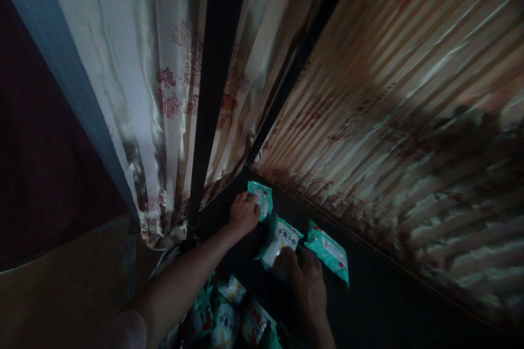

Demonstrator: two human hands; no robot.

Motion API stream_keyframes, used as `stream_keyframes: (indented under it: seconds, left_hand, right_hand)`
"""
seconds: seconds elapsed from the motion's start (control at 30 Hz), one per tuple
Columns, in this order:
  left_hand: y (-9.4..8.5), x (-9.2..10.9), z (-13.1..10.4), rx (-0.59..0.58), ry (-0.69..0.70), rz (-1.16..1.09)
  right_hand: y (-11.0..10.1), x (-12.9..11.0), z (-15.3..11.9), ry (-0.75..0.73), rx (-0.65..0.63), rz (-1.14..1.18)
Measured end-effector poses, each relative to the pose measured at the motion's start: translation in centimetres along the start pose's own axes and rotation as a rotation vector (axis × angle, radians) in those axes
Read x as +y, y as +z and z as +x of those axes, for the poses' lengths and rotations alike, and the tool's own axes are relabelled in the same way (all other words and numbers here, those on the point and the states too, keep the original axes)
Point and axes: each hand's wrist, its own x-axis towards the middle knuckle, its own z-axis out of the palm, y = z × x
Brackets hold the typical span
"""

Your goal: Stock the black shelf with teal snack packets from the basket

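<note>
My left hand (244, 214) reaches to the far corner of a dark shelf, its fingers curled on the left edge of a green snack packet (266, 202). Nearer to me, my right hand (308, 278) is closed at the lower right edge of a green-and-white snack packet (282, 237) with dark printed characters. To the right of that lies another green packet (327, 251) with a pale label, apart from both hands. The fingertips of my right hand are partly lost in shadow.
Several more packets (225, 322) lie heaped at the bottom, below my left forearm. The dark shelf surface (380, 294) runs along a pleated, printed curtain (388, 136). Two dark posts (215, 82) rise at the left and back corner. The light is dim.
</note>
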Motion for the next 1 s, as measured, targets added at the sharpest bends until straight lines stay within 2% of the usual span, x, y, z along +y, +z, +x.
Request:
stream_keyframes:
  seconds: [0.07, 0.17, 0.3, 0.4, 0.47, 0.57, 0.67, 0.83, 1.0]
  left_hand:
    - [0.2, 0.3, 0.0, -0.010, -0.012, -0.003]
    - [0.6, 0.5, 0.1, -0.022, -0.025, -0.029]
    - [1.3, 0.4, 0.6, -0.016, -0.090, -0.062]
    - [1.8, 0.0, 1.1, 0.004, -0.150, -0.100]
    - [2.0, -0.3, 1.4, 0.027, -0.151, -0.139]
    - [2.3, -1.0, 1.7, 0.061, -0.115, -0.214]
    - [2.5, -1.6, 2.1, 0.089, -0.088, -0.301]
    - [2.4, -1.9, 2.8, 0.192, -0.083, -0.481]
    - [1.9, -1.3, 3.1, 0.209, -0.153, -0.657]
  right_hand:
    - [-1.2, -1.0, -0.3, 0.016, 0.069, -0.091]
    - [-2.1, -3.6, -0.7, -0.136, 0.123, -0.198]
    - [-0.1, -6.2, 0.8, -0.366, -0.062, -0.003]
    - [2.2, -7.1, 3.8, -0.469, -0.060, -0.071]
    - [3.2, -7.7, 6.0, -0.438, -0.126, -0.242]
    - [4.1, -8.8, 8.7, -0.255, -0.359, -0.524]
    - [4.7, -9.5, 10.2, -0.158, -0.479, -0.614]
    - [5.8, -9.5, 10.7, -0.141, -0.507, -0.508]
    - [5.9, -9.9, 11.0, -0.058, -0.551, -0.237]
